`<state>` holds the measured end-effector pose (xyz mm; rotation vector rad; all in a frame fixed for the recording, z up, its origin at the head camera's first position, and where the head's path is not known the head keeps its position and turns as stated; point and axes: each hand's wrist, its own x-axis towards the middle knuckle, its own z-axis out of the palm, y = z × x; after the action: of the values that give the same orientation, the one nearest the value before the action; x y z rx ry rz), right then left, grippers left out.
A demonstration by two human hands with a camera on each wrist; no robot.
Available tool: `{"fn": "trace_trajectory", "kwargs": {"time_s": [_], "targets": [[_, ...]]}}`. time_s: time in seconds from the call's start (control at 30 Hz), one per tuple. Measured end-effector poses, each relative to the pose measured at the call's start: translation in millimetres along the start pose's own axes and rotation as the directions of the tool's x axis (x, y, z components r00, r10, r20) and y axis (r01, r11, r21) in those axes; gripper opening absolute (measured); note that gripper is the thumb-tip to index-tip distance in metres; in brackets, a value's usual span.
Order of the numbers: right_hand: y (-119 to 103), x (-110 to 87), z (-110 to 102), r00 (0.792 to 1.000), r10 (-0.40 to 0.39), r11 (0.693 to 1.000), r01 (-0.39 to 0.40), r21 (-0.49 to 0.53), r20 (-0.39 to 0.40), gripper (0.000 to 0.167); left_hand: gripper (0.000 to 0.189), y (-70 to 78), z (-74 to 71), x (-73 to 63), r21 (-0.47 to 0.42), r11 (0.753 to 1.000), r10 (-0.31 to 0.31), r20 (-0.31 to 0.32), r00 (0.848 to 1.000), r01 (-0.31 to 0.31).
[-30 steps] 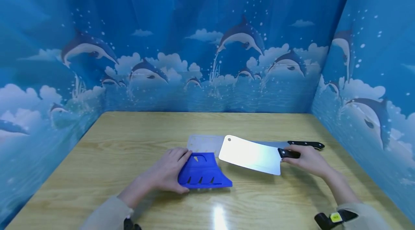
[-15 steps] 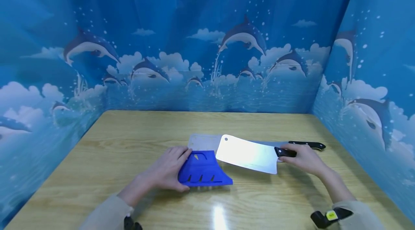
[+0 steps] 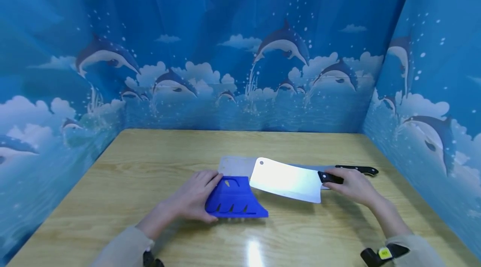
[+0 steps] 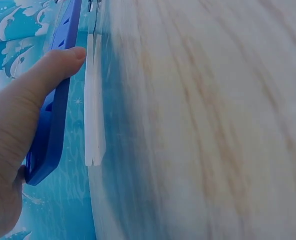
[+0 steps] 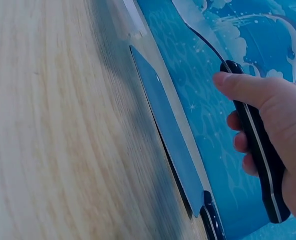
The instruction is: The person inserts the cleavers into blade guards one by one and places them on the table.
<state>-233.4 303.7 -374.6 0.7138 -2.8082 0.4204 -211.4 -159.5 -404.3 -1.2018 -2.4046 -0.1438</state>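
Observation:
In the head view my left hand (image 3: pixel 195 196) grips the left side of a blue plastic piece with slots (image 3: pixel 234 200). The left wrist view has the thumb on one face of this blue piece (image 4: pixel 55 115), raised off the table. My right hand (image 3: pixel 353 183) holds a cleaver (image 3: pixel 285 179) by its black handle, fingers wrapped round it in the right wrist view (image 5: pixel 260 150). The cleaver's wide blade points left, its end beside the blue piece; I cannot tell whether they touch. Behind them a pale translucent plastic piece (image 3: pixel 234 165) lies partly hidden.
A second knife with a black riveted handle (image 3: pixel 357 169) lies on the wooden table (image 3: pixel 169 146) behind the cleaver, its blade (image 5: pixel 168 130) partly covered in the head view. Blue dolphin-print curtains (image 3: pixel 240 16) enclose the back and sides.
The right hand has brought the cleaver slightly left, closer to the blue piece, then stayed nearly still. The left hand keeps its grip with hardly any movement.

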Motion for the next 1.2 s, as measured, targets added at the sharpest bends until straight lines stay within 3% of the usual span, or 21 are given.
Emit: {"fn": "trace_trajectory", "kwargs": {"time_s": [0.27,0.43,0.63,0.87,0.97,1.2], "targets": [[-2,0.0,1,0.992,-0.088,0.995,0.083,-0.060,-0.089,0.038,0.108,-2.9,-0.4,-2.7,-0.048,0.998,-0.030,0.010,1.000,0.030],[1,1.8,2,0.991,-0.110,0.992,0.106,-0.062,-0.072,0.037,0.109,-1.2,-3.2,-3.3,-0.058,0.997,-0.051,0.070,0.996,0.055],[3,1.9,-1,0.992,-0.117,0.992,0.114,-0.051,-0.042,0.039,0.109,-3.1,-3.9,-5.3,-0.084,0.996,-0.007,0.082,0.997,0.014],[2,0.9,-2,0.962,-0.211,0.974,0.194,-0.114,-0.171,0.039,0.108,-6.4,-6.0,-2.3,-0.113,0.994,-0.002,0.055,0.998,0.009],[-3,2.0,-4,0.966,-0.194,0.977,0.175,-0.122,-0.171,0.039,0.108,-6.9,-6.8,-0.1,-0.102,0.995,-0.010,0.048,0.999,0.014],[-16,4.5,-3,0.995,-0.043,0.987,0.028,-0.159,-0.091,0.038,0.107,-5.8,-4.7,4.6,-0.092,0.994,-0.054,0.030,0.998,0.056]]}}
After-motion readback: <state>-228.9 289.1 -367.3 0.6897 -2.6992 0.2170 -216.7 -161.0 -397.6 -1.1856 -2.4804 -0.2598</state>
